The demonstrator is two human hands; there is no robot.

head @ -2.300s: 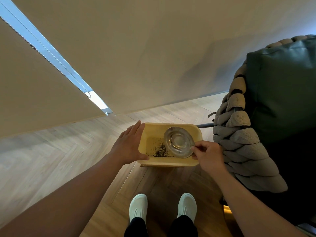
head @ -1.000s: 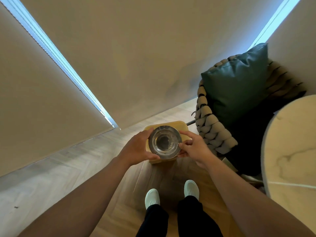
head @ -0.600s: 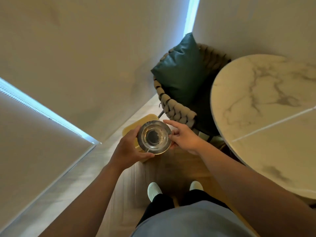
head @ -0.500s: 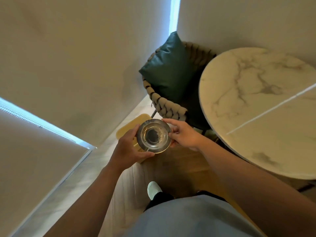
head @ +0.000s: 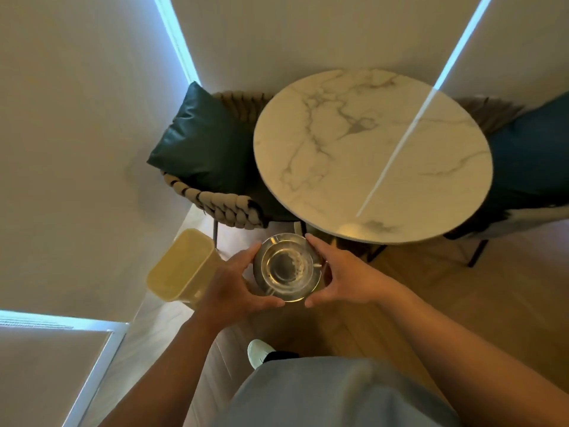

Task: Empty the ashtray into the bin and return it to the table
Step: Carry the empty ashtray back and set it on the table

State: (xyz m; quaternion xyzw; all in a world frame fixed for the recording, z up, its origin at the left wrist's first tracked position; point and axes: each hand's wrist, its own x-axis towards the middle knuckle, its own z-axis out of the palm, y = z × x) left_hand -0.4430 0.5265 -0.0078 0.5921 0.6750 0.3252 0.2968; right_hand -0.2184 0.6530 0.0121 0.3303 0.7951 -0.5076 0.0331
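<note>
Bin (head: 181,269) now aside; ashtray (head: 287,267) between hands.

We reach both bare forearms forward from the lower edge of the view, converging toward the centre. Our left hand (head: 234,285) sits at nine o'clock of the ashtray (head: 287,267), fingers curled over its far rim and thumb hooked along the near rim. Our right hand (head: 345,272) mirrors it at three o'clock, index finger stretched toward twelve and thumb tucked in at six. Both wrists are nearly straight, palms facing each other, gripping it level between them.
</note>
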